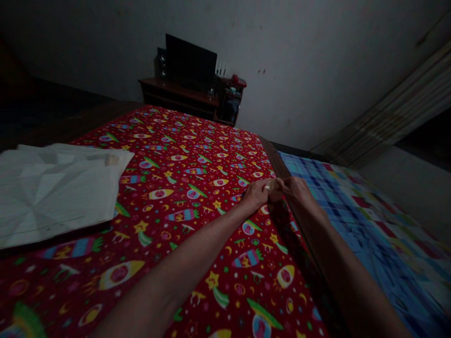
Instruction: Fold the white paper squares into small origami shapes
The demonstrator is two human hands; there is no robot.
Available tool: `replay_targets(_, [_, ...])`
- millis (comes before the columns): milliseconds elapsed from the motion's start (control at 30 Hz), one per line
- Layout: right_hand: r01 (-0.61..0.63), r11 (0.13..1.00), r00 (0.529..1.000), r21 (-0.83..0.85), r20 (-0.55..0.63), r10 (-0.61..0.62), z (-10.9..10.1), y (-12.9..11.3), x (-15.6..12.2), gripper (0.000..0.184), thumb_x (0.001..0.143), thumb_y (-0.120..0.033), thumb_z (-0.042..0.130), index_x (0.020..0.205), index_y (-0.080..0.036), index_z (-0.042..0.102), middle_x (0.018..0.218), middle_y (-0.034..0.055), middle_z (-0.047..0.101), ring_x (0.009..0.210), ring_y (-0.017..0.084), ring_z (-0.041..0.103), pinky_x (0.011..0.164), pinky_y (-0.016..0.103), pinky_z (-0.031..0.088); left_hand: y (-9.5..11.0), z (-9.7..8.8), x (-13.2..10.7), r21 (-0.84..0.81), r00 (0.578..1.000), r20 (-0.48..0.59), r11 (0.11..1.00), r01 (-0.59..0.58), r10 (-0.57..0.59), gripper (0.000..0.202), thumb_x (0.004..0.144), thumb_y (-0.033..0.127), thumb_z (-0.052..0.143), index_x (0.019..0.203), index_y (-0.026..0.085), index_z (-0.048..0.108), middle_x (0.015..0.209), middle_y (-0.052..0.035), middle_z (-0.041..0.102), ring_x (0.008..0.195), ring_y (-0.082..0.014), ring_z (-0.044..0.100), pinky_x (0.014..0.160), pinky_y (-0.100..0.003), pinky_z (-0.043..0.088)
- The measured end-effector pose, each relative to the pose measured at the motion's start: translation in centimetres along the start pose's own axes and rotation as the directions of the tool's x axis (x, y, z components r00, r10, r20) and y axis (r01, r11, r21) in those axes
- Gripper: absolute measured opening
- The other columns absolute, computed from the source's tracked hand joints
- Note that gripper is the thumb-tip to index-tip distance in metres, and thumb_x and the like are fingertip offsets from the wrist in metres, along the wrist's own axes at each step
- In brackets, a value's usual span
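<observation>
Both my arms reach forward over a bed covered by a red sheet (197,197) printed with rockets, stars and planets. My left hand (256,193) and my right hand (295,188) meet at the sheet's right edge. Their fingers are closed together around a small pale thing (270,186) between them; I cannot make out what it is. The hands rest right at the dark gap beside the red sheet.
A folded white cloth (52,192) lies on the left of the bed. To the right lies a blue checked sheet (352,220). At the far wall stands a dark wooden cabinet (176,96) with a black screen (190,63) and speakers. A curtain (394,117) hangs at right.
</observation>
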State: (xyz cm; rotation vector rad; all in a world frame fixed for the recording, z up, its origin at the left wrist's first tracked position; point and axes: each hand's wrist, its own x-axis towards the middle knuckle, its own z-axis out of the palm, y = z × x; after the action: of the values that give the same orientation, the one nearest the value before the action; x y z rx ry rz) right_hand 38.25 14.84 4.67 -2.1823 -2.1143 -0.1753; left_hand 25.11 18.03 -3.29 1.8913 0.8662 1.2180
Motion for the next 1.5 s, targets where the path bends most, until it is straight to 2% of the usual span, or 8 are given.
replay_targets(100, [0.037,0.995,0.999,0.093,-0.013,-0.036,-1.1,0.8,-0.7,0.047,0.090,-0.040,0.033,0.083,-0.010,0.069,0.069,0.0067,0.067,0.066,0.018,0.062,0.052,0.021,0.037,0.0,0.0,-0.1,-0.003,1.000,0.005,1.000,-0.030,0.030,0.042,0.078,0.003,0.046,0.114,0.019,0.063,0.108,-0.0024,0.068,0.099,-0.0150,0.063,0.090,-0.026,0.049])
replay_targets(233, [0.165,0.945,0.984,0.283,0.017,-0.177,-0.9,2.3,-1.9,0.034,0.085,-0.036,0.046,0.097,-0.013,0.068,0.092,0.0100,0.071,0.080,0.022,0.065,0.065,0.025,0.046,-0.3,0.2,-0.1,0.038,0.999,-0.023,0.999,-0.022,0.023,0.042,0.074,0.001,0.047,0.109,0.015,0.065,0.110,-0.0065,0.067,0.104,-0.0182,0.060,0.096,-0.031,0.045])
replay_targets(367, [0.239,0.943,0.969,0.234,0.000,-0.246,1.0,3.1,-2.7,0.034,0.079,-0.033,0.056,0.106,-0.015,0.064,0.105,0.0135,0.067,0.092,0.024,0.062,0.077,0.030,0.047,-0.8,0.7,0.1,0.091,0.999,-0.026,0.995,-0.041,0.044,0.045,0.072,-0.001,0.048,0.111,0.014,0.063,0.116,-0.0096,0.062,0.110,-0.0196,0.056,0.099,-0.034,0.043])
replay_targets(567, [0.288,0.929,0.954,0.231,0.010,-0.299,2.5,3.3,-2.6,0.030,0.078,-0.032,0.055,0.100,-0.013,0.066,0.096,0.0133,0.066,0.084,0.022,0.061,0.073,0.029,0.046,-1.8,1.5,-0.6,0.162,0.992,0.034,0.979,-0.126,0.122,0.035,0.073,0.005,0.050,0.103,0.016,0.064,0.112,-0.0077,0.063,0.106,-0.0204,0.057,0.096,-0.035,0.045])
replay_targets(733, [0.195,0.928,0.954,0.317,0.158,-0.254,0.6,2.8,-2.5,0.046,0.081,-0.051,0.048,0.084,-0.011,0.070,0.074,0.0060,0.066,0.065,0.019,0.059,0.057,0.024,0.041,-2.5,2.0,-0.7,0.197,0.976,0.077,0.956,-0.217,0.206,0.029,0.075,0.006,0.048,0.098,0.014,0.064,0.103,-0.0076,0.065,0.099,-0.0201,0.059,0.091,-0.035,0.048])
replay_targets(867, [0.044,0.919,0.990,0.391,0.107,-0.093,-0.5,2.3,-1.9,0.064,0.084,-0.062,0.033,0.078,-0.010,0.070,0.062,0.0029,0.061,0.057,0.015,0.055,0.050,0.021,0.034,-2.7,2.0,-0.8,0.213,0.955,0.104,0.932,-0.294,0.278,0.027,0.076,0.007,0.048,0.098,0.012,0.063,0.106,-0.0096,0.064,0.102,-0.0205,0.058,0.092,-0.036,0.047])
replay_targets(1167, [-0.099,0.990,0.993,0.105,0.071,0.092,1.6,1.6,-0.3,0.037,0.079,-0.033,0.048,0.086,-0.008,0.074,0.067,0.0101,0.067,0.064,0.017,0.059,0.050,0.022,0.032,-2.2,1.5,-1.6,0.272,0.929,0.127,0.888,-0.371,0.349,0.031,0.077,0.005,0.045,0.104,0.012,0.060,0.105,-0.0127,0.063,0.102,-0.0221,0.057,0.090,-0.039,0.050])
replay_targets(1500, [-0.164,0.986,0.982,0.016,0.099,0.161,2.7,2.5,0.9,0.028,0.078,-0.030,0.053,0.084,-0.012,0.074,0.068,0.0087,0.069,0.065,0.017,0.062,0.052,0.021,0.036,-1.4,1.1,-1.7,0.311,0.926,0.158,0.873,-0.375,0.342,0.035,0.075,0.004,0.045,0.104,0.016,0.060,0.099,-0.0081,0.065,0.099,-0.0207,0.058,0.088,-0.036,0.050])
